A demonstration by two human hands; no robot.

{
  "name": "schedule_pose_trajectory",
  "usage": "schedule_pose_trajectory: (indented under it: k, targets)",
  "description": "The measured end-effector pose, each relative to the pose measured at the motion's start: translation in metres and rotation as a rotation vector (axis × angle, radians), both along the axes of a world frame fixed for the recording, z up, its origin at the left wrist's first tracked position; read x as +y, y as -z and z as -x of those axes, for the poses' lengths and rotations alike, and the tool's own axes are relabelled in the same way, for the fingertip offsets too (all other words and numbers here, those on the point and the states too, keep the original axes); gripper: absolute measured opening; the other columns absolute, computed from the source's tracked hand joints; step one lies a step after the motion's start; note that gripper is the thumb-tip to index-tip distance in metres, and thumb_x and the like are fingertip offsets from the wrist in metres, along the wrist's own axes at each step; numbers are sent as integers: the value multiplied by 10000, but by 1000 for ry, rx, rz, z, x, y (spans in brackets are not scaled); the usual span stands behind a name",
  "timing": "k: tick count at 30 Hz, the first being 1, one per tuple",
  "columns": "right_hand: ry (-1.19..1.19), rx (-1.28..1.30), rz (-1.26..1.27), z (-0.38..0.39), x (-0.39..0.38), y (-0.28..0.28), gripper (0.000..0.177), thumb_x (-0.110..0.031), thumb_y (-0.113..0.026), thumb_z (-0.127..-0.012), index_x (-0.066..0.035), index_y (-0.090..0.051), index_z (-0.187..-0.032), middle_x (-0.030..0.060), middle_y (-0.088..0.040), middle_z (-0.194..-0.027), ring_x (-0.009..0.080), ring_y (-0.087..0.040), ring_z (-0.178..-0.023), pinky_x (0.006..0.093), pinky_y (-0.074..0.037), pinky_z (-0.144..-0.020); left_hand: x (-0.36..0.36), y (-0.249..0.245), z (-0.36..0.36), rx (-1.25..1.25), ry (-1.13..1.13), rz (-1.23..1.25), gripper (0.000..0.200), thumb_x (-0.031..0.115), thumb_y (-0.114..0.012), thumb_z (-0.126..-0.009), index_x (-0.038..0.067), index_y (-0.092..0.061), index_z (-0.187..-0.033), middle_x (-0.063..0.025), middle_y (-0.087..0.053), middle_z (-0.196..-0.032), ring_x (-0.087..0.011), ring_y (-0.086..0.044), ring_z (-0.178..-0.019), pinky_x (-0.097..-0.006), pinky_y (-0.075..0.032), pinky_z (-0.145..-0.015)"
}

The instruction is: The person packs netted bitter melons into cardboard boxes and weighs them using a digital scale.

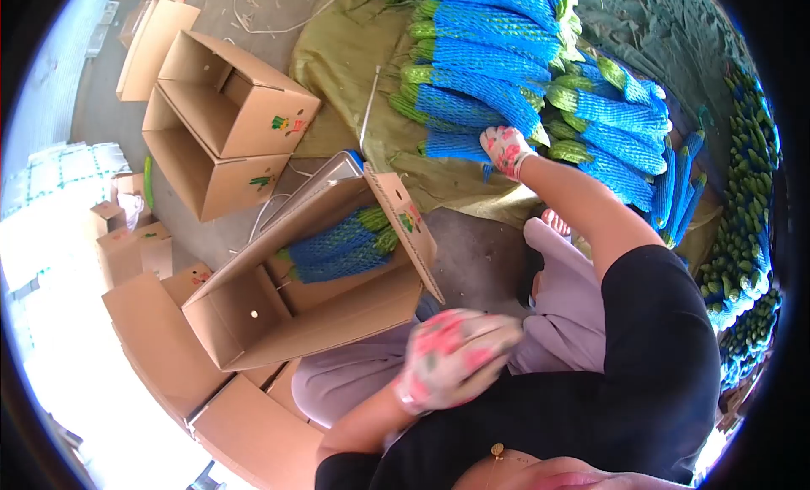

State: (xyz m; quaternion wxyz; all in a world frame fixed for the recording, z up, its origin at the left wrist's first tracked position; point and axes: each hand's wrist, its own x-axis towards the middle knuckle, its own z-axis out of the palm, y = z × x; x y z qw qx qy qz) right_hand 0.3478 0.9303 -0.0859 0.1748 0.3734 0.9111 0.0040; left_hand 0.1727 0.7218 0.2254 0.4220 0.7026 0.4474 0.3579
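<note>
My right hand [506,151], in a white glove with a red pattern, is closed on the end of a long green vegetable in a blue net sleeve [460,144] at the near edge of a pile. My left hand [456,355], gloved alike, hovers above my lap beside an open cardboard box [337,325]. Motion blurs its fingers, and I see nothing in them. Inside that box lie several blue-netted green vegetables [342,249] at one end. The large pile of netted vegetables [489,34] rests on a olive-coloured sheet [337,51].
Two open boxes [245,110] stand at the upper left, and more cartons [245,422] lie at the lower left. A second group of netted vegetables [612,110] lies right of my right hand. Stacked green vegetables [742,178] line the far right. A white strap [369,110] lies near the box.
</note>
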Motion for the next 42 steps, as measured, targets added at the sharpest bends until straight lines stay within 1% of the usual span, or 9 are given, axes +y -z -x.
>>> schedule_pose_trajectory:
  k: [4, 6, 8, 10, 13, 16, 18, 29, 42]
  targets:
    - [97, 173, 264, -18, 15, -57, 433, -259, -639, -764, -5, -536, -1099, 168, -608, -997, 302, -631, -889, 399, -516, -738, -3, 65, -40, -108, 6, 352, 224, 79, -594, -839, 51, -637, -1056, -138, -648, -1039, -291, -633, -918, -360, -503, -816]
    - [449, 395, 807, -26, 13, -75, 595, -291, -639, -748, 6, -500, -1245, 220, -602, -1119, 340, -610, -997, 376, -490, -830, -10, 83, -41, -78, -114, 680, 237, 143, -527, -906, 29, -623, -1089, -163, -644, -1041, -303, -632, -955, -358, -497, -829]
    - [689, 669, 1178, -47, 3, -60, 663, -242, -627, -750, -44, -436, -1353, 115, -607, -1119, 192, -565, -990, 317, -452, -836, -11, 96, -40, -114, -217, 801, 257, 164, -521, -911, 30, -620, -1107, -159, -640, -1065, -299, -627, -975, -358, -486, -852]
    - [825, 661, 1453, -59, -3, -107, 671, -227, -625, -753, -5, -420, -1353, 127, -592, -1147, 191, -558, -1020, 309, -442, -875, -9, 97, -40, -87, -210, 744, 262, 169, -521, -913, 32, -618, -1114, -160, -638, -1070, -296, -623, -988, -355, -479, -863]
    - [586, 964, 1032, -96, -28, -138, 657, -189, -633, -749, 5, -413, -1336, 126, -573, -1138, 219, -548, -1040, 320, -426, -912, -10, 101, -44, -96, -174, 657, 268, 171, -519, -914, 36, -614, -1125, -160, -635, -1072, -289, -617, -1002, -352, -469, -878]
    - [691, 884, 455, -151, -47, -160, 612, -99, -621, -698, -24, -454, -1282, 183, -564, -1153, 337, -537, -1101, 367, -411, -965, -12, 95, -45, -49, -122, 588, 267, 163, -517, -912, 34, -613, -1125, -155, -635, -1060, -282, -619, -987, -353, -470, -868]
    - [765, 842, 270, -197, -62, -151, 673, -58, -620, -649, -37, -438, -1297, 186, -554, -1157, 321, -536, -1102, 366, -407, -965, -12, 93, -47, -22, -104, 631, 266, 147, -523, -905, 28, -612, -1125, -153, -636, -1057, -279, -622, -974, -347, -476, -851]
    - [947, 296, 368, -290, -203, -52, 608, -153, -671, -670, -128, -496, -1252, 142, -554, -1103, 350, -547, -1034, 415, -469, -888, -28, 102, -53, -33, -78, 694, 248, 54, -500, -904, -13, -605, -1119, -121, -638, -1088, -198, -608, -1031, -316, -461, -913]
    - [941, 2, 445, -280, -204, -69, 437, -201, -662, -724, -130, -571, -1145, 119, -543, -1139, 335, -522, -1091, 415, -442, -918, -37, 115, -61, -55, -109, 790, 257, 73, -518, -899, -1, -610, -1126, -134, -629, -1079, -226, -613, -1022, -323, -474, -894]
